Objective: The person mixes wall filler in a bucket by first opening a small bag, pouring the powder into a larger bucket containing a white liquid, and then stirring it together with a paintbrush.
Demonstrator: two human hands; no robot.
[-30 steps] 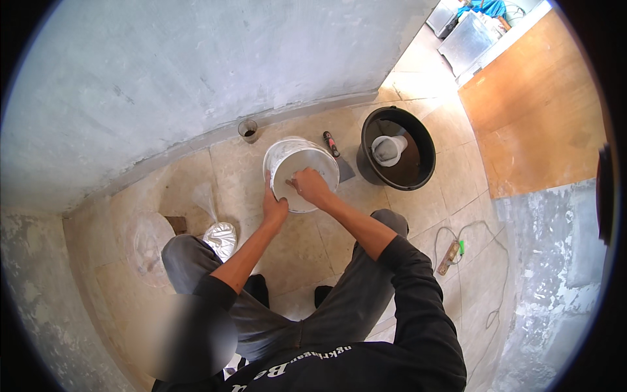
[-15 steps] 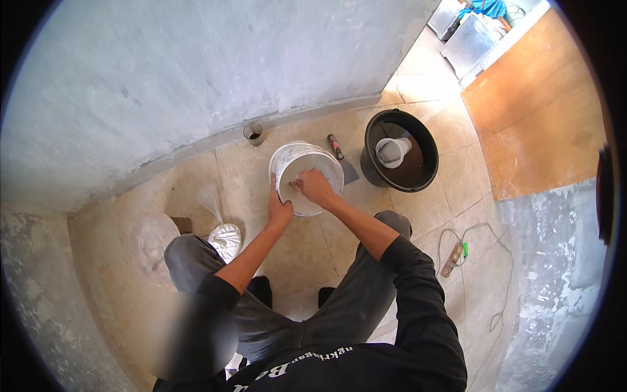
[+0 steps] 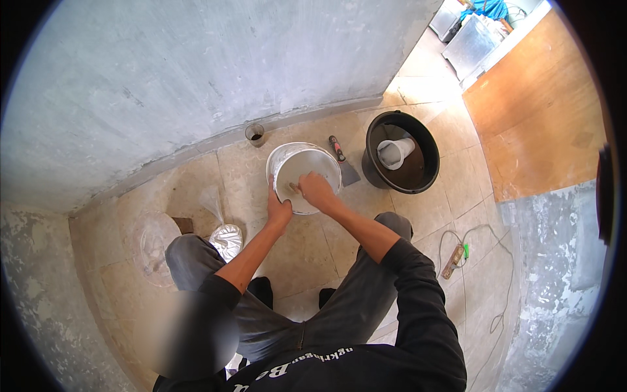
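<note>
A white bucket (image 3: 320, 162) stands tilted toward me on the floor, with pale, greyish-white residue on its inner walls. My left hand (image 3: 279, 212) grips its near-left side, fingers along the outside and thumb by the rim. Reaching inside is my right hand (image 3: 317, 191), its fingers closed around something mostly hidden; a small brownish bit shows at the fingertips. Just right of the bucket lies a putty knife (image 3: 337, 149) with a red-and-black handle and a wide grey blade.
At the right, a black tub (image 3: 428, 179) holds murky water and a white container (image 3: 392, 154). A clear cup (image 3: 255, 134) stands by the wall. Left are a silvery bag (image 3: 226, 243) and a clear round lid (image 3: 155, 245). A power strip (image 3: 452, 262) with its cord lies right.
My right hand has shifted slightly inside the bucket, its wrist turning a little. The bucket and my left hand stay nearly in place.
</note>
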